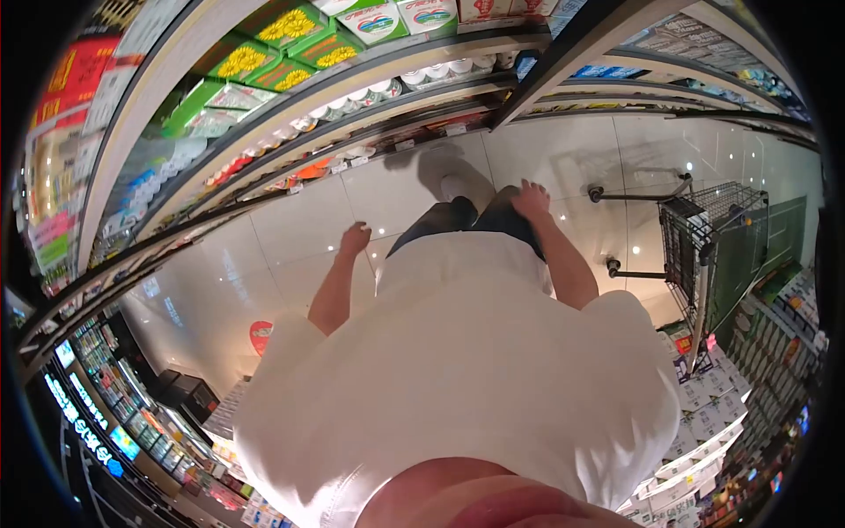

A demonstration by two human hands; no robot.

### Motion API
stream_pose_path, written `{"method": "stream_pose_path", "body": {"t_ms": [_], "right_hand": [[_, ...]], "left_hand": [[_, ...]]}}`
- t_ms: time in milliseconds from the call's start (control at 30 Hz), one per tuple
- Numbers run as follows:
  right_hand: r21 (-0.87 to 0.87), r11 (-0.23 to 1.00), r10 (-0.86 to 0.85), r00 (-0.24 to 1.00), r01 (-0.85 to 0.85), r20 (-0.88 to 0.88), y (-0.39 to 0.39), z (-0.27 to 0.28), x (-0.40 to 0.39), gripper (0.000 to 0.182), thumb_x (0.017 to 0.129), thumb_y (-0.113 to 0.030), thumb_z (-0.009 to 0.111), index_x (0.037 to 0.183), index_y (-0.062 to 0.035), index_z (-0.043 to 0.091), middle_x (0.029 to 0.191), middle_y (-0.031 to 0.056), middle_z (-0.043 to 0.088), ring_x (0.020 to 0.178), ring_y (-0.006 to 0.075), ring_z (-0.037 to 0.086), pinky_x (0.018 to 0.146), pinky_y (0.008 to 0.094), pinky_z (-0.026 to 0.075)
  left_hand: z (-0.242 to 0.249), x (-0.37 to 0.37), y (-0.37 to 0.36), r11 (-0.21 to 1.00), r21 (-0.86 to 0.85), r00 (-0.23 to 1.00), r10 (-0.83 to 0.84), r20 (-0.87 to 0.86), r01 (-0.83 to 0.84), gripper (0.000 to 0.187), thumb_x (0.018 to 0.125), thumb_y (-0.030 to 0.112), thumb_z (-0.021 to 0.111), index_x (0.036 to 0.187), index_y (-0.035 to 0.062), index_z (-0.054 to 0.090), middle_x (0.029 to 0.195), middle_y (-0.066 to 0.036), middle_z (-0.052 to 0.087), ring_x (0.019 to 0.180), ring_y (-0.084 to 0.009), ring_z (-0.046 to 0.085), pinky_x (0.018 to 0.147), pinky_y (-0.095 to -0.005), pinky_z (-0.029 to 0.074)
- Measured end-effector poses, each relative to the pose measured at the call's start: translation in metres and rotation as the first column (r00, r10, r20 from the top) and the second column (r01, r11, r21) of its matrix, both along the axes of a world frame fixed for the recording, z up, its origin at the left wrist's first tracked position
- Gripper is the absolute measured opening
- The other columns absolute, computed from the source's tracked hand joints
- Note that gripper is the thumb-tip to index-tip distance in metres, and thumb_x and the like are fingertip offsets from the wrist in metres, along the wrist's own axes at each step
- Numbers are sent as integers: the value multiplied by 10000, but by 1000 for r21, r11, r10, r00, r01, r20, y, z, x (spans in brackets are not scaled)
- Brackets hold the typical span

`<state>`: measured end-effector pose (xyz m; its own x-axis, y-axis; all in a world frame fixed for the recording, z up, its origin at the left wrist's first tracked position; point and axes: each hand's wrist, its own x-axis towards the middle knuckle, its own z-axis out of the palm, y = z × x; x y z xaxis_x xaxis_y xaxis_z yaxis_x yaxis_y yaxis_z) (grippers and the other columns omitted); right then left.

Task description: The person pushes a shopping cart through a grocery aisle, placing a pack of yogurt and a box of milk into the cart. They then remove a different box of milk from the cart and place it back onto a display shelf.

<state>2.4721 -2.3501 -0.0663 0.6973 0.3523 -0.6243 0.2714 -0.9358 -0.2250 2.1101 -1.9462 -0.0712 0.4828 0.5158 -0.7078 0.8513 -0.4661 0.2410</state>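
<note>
My left hand (356, 237) hangs away from my body over the tiled floor, its fingers curled in, and nothing sticks out of it. Beside my dark trousers (509, 220), at thigh height, my right hand (532, 201) has its fingers apart and holds nothing. Neither hand touches the shelves. In front of me runs a store shelf (352, 75) with green boxes bearing yellow flowers (290, 51), white cartons (374, 22) and rows of white-topped containers (378, 91). One light shoe (466, 189) shows below my trousers.
A black wire shopping cart (695, 238) stands at my right, its wheels on the shiny tiles (299, 238). Stacked white cartons (704, 422) are behind it. A dark upright post (563, 66) divides the shelves. Lit signs (79, 414) and a black box (187, 393) are at far left.
</note>
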Motion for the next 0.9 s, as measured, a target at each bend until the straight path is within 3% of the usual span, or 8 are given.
{"method": "stream_pose_path", "body": {"t_ms": [133,267,400,500,633,700,767,900], "right_hand": [[30,986,-162,983,165,-92,-108,-15,-5,676,904,-436,670,1432,-27,566,1315,277,679,1250,452,638,1057,513,523],[172,966,-173,979,190,-109,-170,31,-14,670,926,-411,699,1446,-13,559,1335,291,665,1255,444,636,1056,505,518],[469,874,-165,985,126,44,-210,133,-26,588,984,-321,699,1470,-20,564,1380,234,664,1287,410,626,1081,460,493],[596,803,-285,892,22,351,-253,271,-31,518,1029,-238,663,1486,-20,556,1454,224,610,1326,403,577,1121,450,442],[431,898,-388,620,88,682,-372,311,-21,585,1031,-354,661,1475,10,546,1401,267,616,1314,458,558,1123,524,430],[227,944,-329,680,238,655,-434,303,-16,628,1014,-413,673,1478,-8,549,1405,255,612,1319,461,545,1107,539,443],[67,979,-186,711,191,679,-500,254,-13,684,990,-475,684,1492,-34,538,1425,239,597,1334,459,530,1093,550,453],[27,984,-135,627,178,767,-514,237,-11,732,965,-530,686,1508,-67,524,1425,236,591,1311,453,551,1054,557,480]], "left_hand": [[23,80,-32,998,-7,985,63,158,-62,523,951,406,599,1381,113,650,1311,-185,719,1243,-388,664,1076,-464,517],[14,114,-110,996,-60,986,-49,160,59,510,942,397,593,1365,120,664,1305,-181,724,1233,-375,673,1069,-463,521],[-20,129,-201,978,-89,976,-178,124,189,514,923,400,584,1348,126,677,1324,-188,711,1232,-394,665,1074,-480,515],[-11,127,-279,958,-121,962,-249,111,261,493,912,397,577,1315,139,697,1318,-191,706,1230,-401,659,1064,-492,517],[-21,112,-360,959,-133,965,-237,111,251,466,898,409,592,1289,187,710,1323,-170,709,1247,-378,657,1050,-506,523],[-14,107,-387,957,-152,968,-240,73,248,466,897,410,595,1285,179,710,1315,-173,712,1241,-379,659,1041,-515,525],[-3,100,-400,962,-127,969,-234,84,244,462,896,398,590,1276,165,713,1305,-174,715,1229,-376,667,1032,-520,529],[2,78,-412,965,-95,969,-237,70,243,450,893,369,572,1266,155,706,1310,-164,717,1221,-367,672,1029,-508,534]]}}
